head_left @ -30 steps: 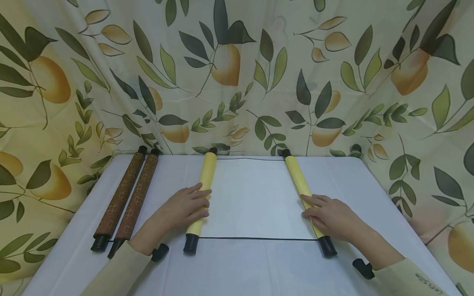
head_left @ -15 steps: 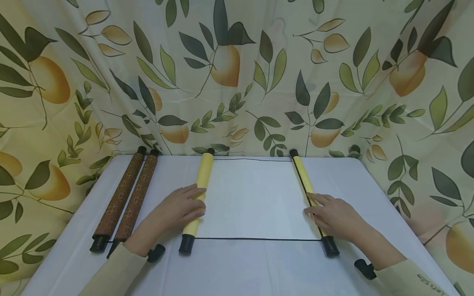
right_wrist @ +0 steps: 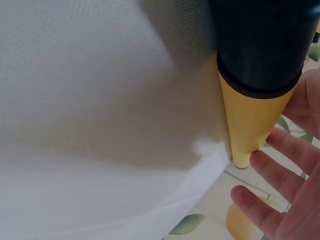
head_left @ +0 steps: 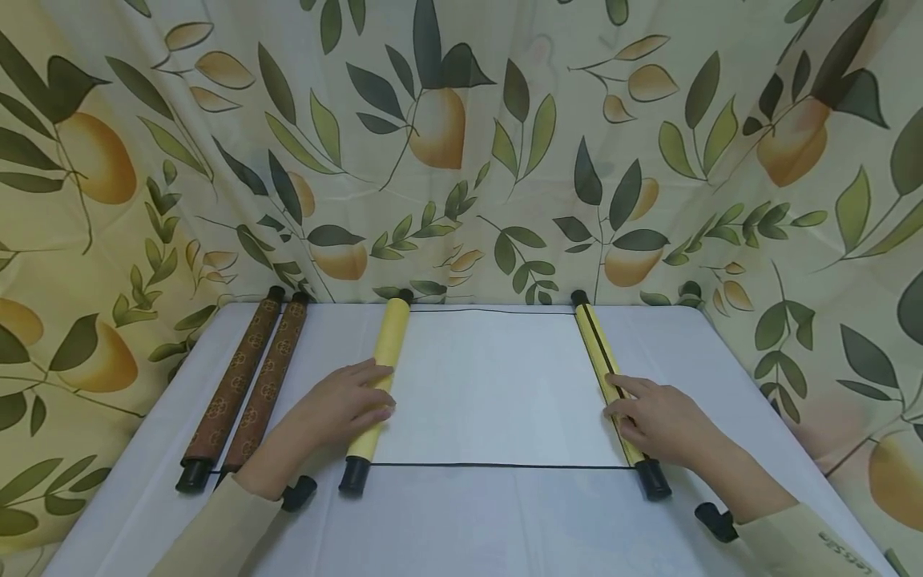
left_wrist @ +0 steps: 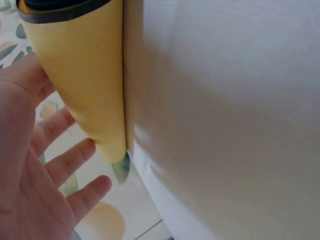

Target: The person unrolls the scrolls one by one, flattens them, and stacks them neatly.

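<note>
A scroll lies partly unrolled in the head view, its white sheet (head_left: 497, 385) edged with thin black lines and flanked by two yellow rolls with black end knobs. On the left roll (head_left: 392, 328) rests my left hand (head_left: 346, 405), fingers reaching over the top. My right hand (head_left: 659, 417) touches the right roll (head_left: 594, 340), whose side shows a lengthwise black stripe. In the left wrist view, extended, spread fingers (left_wrist: 75, 157) lie against the yellow paper. The right wrist view likewise has extended fingers (right_wrist: 277, 172) at the roll, below its black knob (right_wrist: 265, 45).
Two brown flower-patterned rolls (head_left: 234, 385) with black ends lie side by side on the left of the white table (head_left: 461, 529). A leaf-and-fruit curtain (head_left: 461, 200) hangs along the back edge. Black devices sit at both wrists.
The two yellow rolls have moved apart, the left one leftward and the right one rightward, with my hands on them. More white sheet shows between them. The brown rolls stay put.
</note>
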